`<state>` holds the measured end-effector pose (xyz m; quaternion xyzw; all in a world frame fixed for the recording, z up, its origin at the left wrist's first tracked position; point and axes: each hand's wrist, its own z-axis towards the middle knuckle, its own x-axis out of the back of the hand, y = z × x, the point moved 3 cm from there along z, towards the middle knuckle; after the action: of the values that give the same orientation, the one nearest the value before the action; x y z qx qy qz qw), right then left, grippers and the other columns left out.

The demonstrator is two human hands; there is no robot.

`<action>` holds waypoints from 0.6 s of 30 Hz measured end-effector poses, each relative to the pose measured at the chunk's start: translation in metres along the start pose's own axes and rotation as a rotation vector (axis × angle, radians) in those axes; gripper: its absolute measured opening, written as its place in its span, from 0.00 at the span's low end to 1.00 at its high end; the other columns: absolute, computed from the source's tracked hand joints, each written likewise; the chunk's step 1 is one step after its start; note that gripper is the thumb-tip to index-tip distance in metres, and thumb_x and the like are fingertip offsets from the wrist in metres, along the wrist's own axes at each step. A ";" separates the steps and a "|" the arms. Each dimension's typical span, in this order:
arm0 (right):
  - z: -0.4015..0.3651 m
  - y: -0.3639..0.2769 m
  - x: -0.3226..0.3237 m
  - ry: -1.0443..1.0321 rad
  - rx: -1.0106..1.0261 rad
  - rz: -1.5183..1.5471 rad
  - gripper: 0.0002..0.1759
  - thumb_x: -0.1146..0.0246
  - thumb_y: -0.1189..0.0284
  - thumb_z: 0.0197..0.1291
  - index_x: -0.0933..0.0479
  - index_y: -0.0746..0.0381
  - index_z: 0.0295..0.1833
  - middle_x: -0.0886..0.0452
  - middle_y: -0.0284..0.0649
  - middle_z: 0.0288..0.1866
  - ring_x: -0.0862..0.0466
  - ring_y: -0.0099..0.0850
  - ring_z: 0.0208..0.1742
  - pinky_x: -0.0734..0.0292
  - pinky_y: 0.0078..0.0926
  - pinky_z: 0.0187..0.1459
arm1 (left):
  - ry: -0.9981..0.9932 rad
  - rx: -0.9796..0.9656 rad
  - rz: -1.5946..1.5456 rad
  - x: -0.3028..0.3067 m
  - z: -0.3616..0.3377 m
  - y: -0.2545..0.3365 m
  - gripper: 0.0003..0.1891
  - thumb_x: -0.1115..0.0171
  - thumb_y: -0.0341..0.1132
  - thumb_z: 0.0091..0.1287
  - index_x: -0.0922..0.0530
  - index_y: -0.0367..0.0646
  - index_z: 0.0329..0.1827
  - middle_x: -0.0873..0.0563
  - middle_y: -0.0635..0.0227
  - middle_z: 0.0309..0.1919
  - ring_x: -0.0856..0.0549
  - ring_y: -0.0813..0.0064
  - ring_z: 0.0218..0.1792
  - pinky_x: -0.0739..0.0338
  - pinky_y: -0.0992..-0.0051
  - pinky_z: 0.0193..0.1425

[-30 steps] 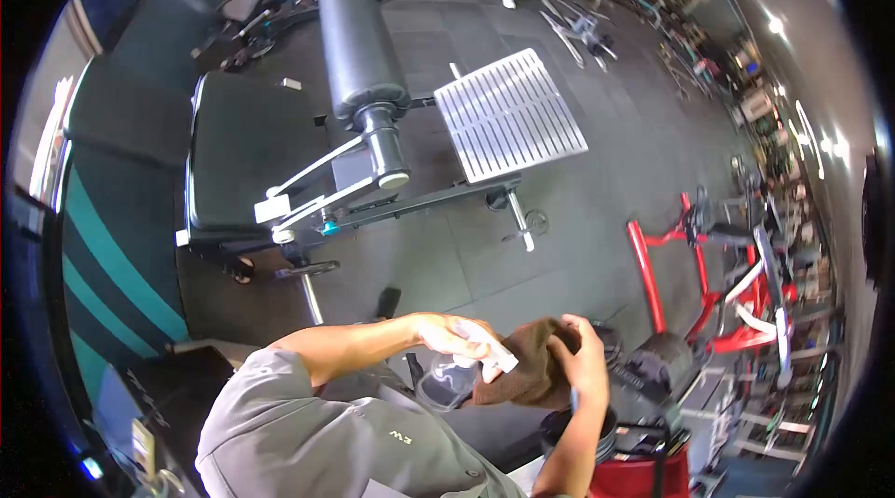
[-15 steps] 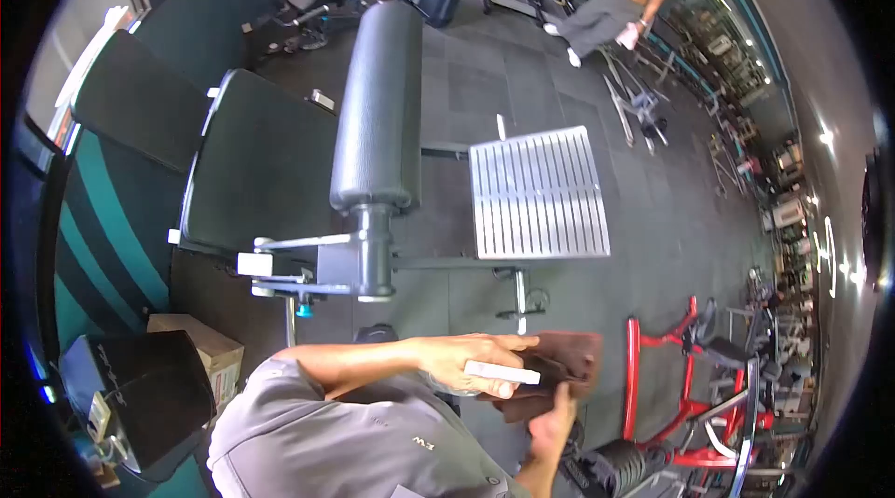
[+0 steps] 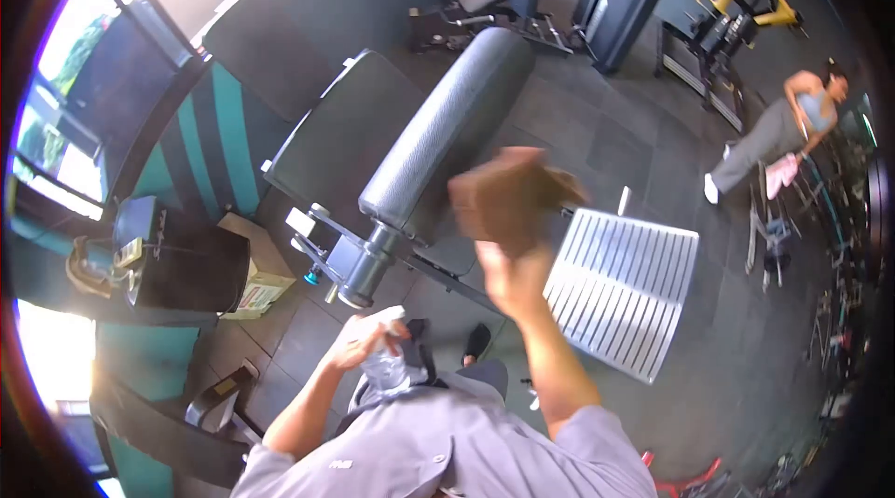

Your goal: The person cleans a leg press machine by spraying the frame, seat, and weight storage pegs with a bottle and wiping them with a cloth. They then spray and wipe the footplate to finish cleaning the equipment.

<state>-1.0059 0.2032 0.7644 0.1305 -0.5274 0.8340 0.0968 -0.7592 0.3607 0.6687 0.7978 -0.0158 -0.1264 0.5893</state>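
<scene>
My right hand (image 3: pixel 513 283) is raised in front of me, closed on a brown cloth (image 3: pixel 508 195) that is blurred by motion. The cloth hangs in the air between the black padded roller (image 3: pixel 447 134) and the slatted metal foot plate (image 3: pixel 625 288); whether it touches either I cannot tell. Low and to the left, near my waist, my left hand (image 3: pixel 359 341) is closed around the white top of a clear spray bottle (image 3: pixel 387 372).
Beyond the roller is a dark padded panel (image 3: pixel 350 125). A cardboard box (image 3: pixel 261 269) stands on the floor at the left beside a black pad (image 3: pixel 200 265). A person (image 3: pixel 783 134) stands at the right near a rack. A yellow and black machine (image 3: pixel 736 27) is at the back right.
My hands have parted. The cloth in my right hand has moved up and forward, while my left hand has drawn back left with the bottle. The view has turned toward the left.
</scene>
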 end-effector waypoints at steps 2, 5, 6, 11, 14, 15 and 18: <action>0.021 0.014 -0.076 -0.211 0.121 -0.138 0.44 0.32 0.59 0.57 0.38 0.67 0.75 0.51 0.65 0.80 0.52 0.67 0.80 0.49 0.72 0.71 | 0.128 -0.009 -0.051 0.014 -0.028 -0.024 0.32 0.47 0.59 0.74 0.20 0.30 0.50 0.12 0.56 0.42 0.12 0.70 0.36 0.19 0.71 0.44; 0.045 0.013 -0.095 -0.128 0.131 -0.145 0.40 0.33 0.55 0.57 0.32 0.60 0.73 0.53 0.63 0.81 0.56 0.73 0.78 0.50 0.84 0.65 | 0.282 0.004 0.010 -0.001 -0.071 -0.044 0.32 0.38 0.59 0.67 0.19 0.30 0.47 0.12 0.51 0.45 0.12 0.63 0.43 0.20 0.65 0.54; 0.061 0.012 -0.090 -0.111 0.099 -0.143 0.38 0.34 0.54 0.57 0.30 0.60 0.72 0.53 0.62 0.81 0.57 0.73 0.78 0.50 0.84 0.65 | 0.335 0.025 0.107 -0.011 -0.082 -0.044 0.31 0.34 0.58 0.64 0.19 0.32 0.46 0.12 0.49 0.46 0.13 0.61 0.47 0.21 0.63 0.56; 0.197 0.068 -0.099 -0.139 -0.049 -0.543 0.36 0.43 0.46 0.60 0.22 0.61 0.65 0.51 0.57 0.82 0.58 0.68 0.80 0.52 0.85 0.66 | 0.476 0.163 -0.064 -0.041 -0.120 -0.067 0.23 0.21 0.32 0.54 0.26 0.38 0.47 0.14 0.49 0.52 0.16 0.54 0.58 0.22 0.59 0.60; 0.266 0.091 -0.089 -0.243 -0.233 -0.667 0.40 0.47 0.42 0.61 0.23 0.61 0.67 0.52 0.52 0.84 0.61 0.66 0.82 0.56 0.87 0.66 | 0.465 0.240 -0.081 -0.055 -0.132 -0.067 0.24 0.21 0.33 0.55 0.26 0.38 0.49 0.14 0.50 0.52 0.16 0.56 0.58 0.21 0.59 0.59; 0.264 0.087 -0.089 -0.241 -0.228 -0.672 0.41 0.47 0.41 0.61 0.24 0.61 0.68 0.54 0.50 0.84 0.62 0.65 0.82 0.56 0.86 0.66 | 0.453 0.154 -0.076 -0.058 -0.137 -0.081 0.22 0.24 0.32 0.59 0.25 0.37 0.51 0.15 0.52 0.50 0.15 0.61 0.55 0.19 0.64 0.57; 0.214 0.066 -0.092 -0.170 -0.227 -0.480 0.45 0.43 0.42 0.60 0.31 0.66 0.72 0.61 0.50 0.85 0.68 0.66 0.82 0.59 0.83 0.69 | 0.582 0.050 -0.208 -0.058 -0.142 -0.114 0.20 0.27 0.33 0.63 0.25 0.37 0.53 0.13 0.52 0.45 0.13 0.61 0.50 0.19 0.63 0.55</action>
<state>-0.9141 -0.0204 0.7662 0.3093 -0.5776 0.7090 0.2609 -0.7978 0.5391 0.6102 0.8121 0.2322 0.0480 0.5331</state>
